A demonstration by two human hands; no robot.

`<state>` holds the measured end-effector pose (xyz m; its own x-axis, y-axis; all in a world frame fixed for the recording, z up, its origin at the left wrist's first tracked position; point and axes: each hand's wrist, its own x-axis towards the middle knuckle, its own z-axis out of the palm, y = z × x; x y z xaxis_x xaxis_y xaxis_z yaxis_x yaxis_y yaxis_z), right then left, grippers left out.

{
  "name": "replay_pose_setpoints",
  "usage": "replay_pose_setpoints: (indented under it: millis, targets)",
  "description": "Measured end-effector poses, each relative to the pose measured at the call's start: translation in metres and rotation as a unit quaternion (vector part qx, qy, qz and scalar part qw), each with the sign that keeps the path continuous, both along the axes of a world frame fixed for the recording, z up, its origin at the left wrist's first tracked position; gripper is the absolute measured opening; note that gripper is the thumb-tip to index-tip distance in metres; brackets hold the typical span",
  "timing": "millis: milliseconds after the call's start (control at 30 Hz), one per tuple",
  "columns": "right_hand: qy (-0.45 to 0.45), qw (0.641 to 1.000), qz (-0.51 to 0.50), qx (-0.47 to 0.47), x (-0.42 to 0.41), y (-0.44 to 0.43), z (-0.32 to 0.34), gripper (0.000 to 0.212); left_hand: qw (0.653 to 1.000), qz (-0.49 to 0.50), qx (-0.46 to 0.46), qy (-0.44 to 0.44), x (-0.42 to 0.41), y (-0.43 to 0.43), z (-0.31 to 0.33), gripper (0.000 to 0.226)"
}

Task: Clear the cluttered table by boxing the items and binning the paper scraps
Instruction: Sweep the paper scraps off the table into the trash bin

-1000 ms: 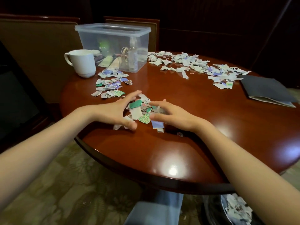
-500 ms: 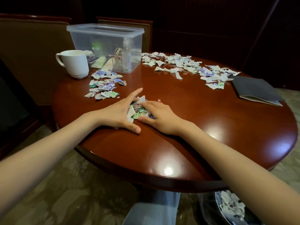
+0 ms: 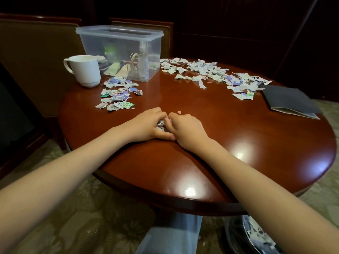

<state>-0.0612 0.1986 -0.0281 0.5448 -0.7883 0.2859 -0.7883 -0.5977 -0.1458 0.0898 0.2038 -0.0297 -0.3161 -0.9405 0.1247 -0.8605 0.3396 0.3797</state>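
Two hands point(image 3: 146, 125) point(image 3: 189, 130) seemingly grip one scrap wad point(image 3: 161, 125).

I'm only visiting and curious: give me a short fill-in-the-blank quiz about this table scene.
The left hand and the right hand grip one bunch of scraps torn from ____.
Seen from the camera, the white mug stands just ____ of the clear box.
The dark folder lies near the table's ____ edge.
Missing words: paper; left; right.
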Motion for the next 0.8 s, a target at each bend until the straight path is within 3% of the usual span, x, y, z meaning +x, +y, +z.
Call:
replay_pose_setpoints:
  millis: [167, 300, 667, 800]
  targets:
    - [-0.019, 0.999, -0.027, -0.012, -0.006, -0.002, 0.000, 0.027, 0.997, 0.023, -0.058, -0.053, -0.005, 0.006, 0.002, 0.027]
    - [-0.073, 0.995, -0.062, 0.010, -0.013, -0.007, 0.003, 0.030, 0.992, 0.051, -0.075, -0.085, -0.010, 0.002, 0.005, 0.039]
    - [-0.160, 0.978, -0.132, 0.038, -0.029, -0.015, 0.021, 0.044, 0.991, 0.063, -0.107, -0.053, -0.033, -0.019, 0.036, 0.043]
    - [-0.211, 0.963, -0.162, 0.031, -0.039, -0.018, 0.029, 0.044, 0.988, 0.077, -0.131, 0.019, -0.043, -0.026, 0.051, 0.044]
